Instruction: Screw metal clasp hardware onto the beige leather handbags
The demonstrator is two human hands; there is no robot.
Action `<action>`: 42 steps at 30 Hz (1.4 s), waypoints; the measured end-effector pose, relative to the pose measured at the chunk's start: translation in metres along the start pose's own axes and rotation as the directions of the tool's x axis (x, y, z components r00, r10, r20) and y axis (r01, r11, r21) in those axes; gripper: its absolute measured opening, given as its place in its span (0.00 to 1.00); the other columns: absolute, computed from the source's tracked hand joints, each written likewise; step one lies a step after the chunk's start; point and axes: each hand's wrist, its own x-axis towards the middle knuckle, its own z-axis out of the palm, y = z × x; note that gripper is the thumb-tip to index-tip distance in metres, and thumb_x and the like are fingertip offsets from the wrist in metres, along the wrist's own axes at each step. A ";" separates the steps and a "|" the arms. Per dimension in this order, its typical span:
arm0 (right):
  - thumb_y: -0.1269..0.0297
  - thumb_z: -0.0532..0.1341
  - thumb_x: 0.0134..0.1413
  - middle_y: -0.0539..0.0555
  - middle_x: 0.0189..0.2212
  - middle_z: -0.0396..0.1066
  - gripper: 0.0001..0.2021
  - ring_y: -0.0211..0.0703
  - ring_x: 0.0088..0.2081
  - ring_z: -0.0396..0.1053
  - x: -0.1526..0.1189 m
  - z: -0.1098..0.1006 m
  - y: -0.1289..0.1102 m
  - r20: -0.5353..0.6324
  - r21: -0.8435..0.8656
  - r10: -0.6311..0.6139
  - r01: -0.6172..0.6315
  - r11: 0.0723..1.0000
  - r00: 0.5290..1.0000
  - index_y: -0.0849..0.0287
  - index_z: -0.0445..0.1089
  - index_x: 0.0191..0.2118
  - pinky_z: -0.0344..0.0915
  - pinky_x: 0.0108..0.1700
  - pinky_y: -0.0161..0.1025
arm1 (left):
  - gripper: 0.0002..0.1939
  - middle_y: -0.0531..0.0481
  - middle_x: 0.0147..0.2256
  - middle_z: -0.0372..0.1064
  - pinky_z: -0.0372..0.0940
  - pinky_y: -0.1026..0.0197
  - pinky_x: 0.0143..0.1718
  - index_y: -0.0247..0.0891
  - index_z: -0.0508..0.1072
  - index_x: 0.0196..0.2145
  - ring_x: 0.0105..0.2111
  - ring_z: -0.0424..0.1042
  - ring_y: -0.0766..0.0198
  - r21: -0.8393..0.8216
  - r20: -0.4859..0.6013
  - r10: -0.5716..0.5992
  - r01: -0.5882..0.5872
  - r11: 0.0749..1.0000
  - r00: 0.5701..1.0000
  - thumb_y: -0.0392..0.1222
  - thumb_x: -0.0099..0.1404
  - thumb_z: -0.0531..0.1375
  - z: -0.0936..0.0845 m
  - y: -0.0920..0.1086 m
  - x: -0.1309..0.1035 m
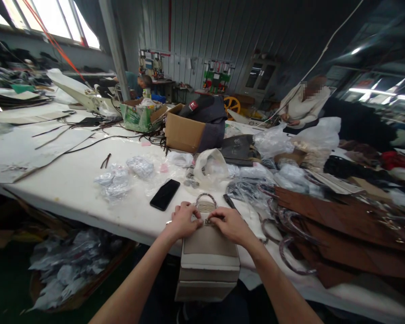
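Note:
A beige handbag [211,252] rests at the table's front edge, close to my body. Its curved, wrapped handle [205,196] stands up at the far side. My left hand [186,219] has its fingers bent at the left of the small metal clasp [207,221], thumb and forefinger closed on the bag there. From the right, my right hand [230,222] pinches at the same clasp. What exactly lies between the fingertips is too small to make out. A black phone [165,195] lies on the table just beyond my left hand.
Brown bag pieces with handles [344,225] are piled at the right. Crumpled plastic wrap [114,182] lies left of the phone. Behind stand a cardboard box [184,131] and a green carton [135,118]. A person [305,105] works at the back right.

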 end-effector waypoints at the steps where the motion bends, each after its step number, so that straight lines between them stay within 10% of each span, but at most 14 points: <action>1: 0.66 0.63 0.62 0.53 0.42 0.84 0.11 0.51 0.47 0.78 0.001 0.001 0.001 -0.006 -0.022 -0.007 0.007 1.000 1.000 0.52 0.85 0.41 0.68 0.53 0.46 | 0.08 0.44 0.66 0.62 0.61 0.37 0.68 0.49 0.79 0.47 0.67 0.62 0.41 0.011 -0.019 -0.019 0.019 1.000 1.000 0.48 0.71 0.66 0.002 0.003 0.000; 42: 0.73 0.58 0.71 0.55 0.45 0.78 0.15 0.48 0.47 0.76 -0.024 0.032 0.015 -0.192 -0.224 -0.265 0.221 0.949 0.945 0.51 0.82 0.49 0.69 0.48 0.41 | 0.09 0.45 0.66 0.62 0.62 0.39 0.63 0.46 0.78 0.40 0.65 0.63 0.42 0.023 -0.151 -0.031 0.035 0.999 0.988 0.52 0.69 0.71 0.025 0.002 0.003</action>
